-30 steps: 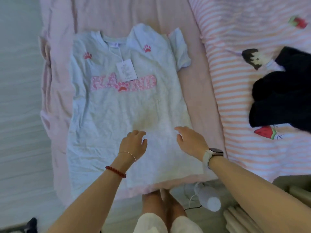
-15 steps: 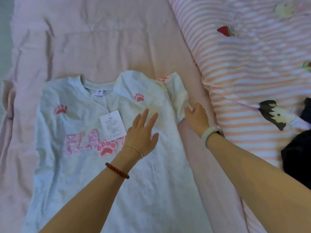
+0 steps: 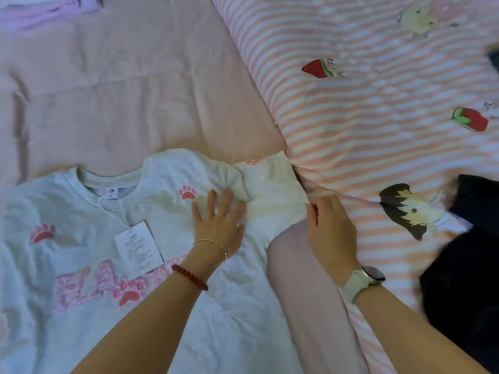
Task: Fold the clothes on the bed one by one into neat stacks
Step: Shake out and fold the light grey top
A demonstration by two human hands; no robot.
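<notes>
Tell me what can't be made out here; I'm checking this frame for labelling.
- T-shirt: hem and its far sleeve cut off by the head view's bottom and left edges.
- Hang tag: print too small to read.
- Dark garment: blurred, cut by the right edge; type unclear.
- Right hand: fingertips at the sleeve edge; grip unclear.
- Chest lettering: partly under the tag and left hand's forearm.

illumination soft and diffuse, moderate in level, with a cool pink-violet cast strongest at the upper left of the frame. no hard shadows; only faint shading under the left hand (image 3: 220, 225) and along the creases of the bed sheet (image 3: 121, 98). no glare. overall sharpness low, with a smeared, compressed texture throughout. motion blur marked at the right edge, where the dark garment (image 3: 464, 279) loses its outline. stripes of the quilt (image 3: 378, 117) bow toward the upper right, consistent with wide-angle distortion. print on the hang tag (image 3: 139, 251) unreadable.
</notes>
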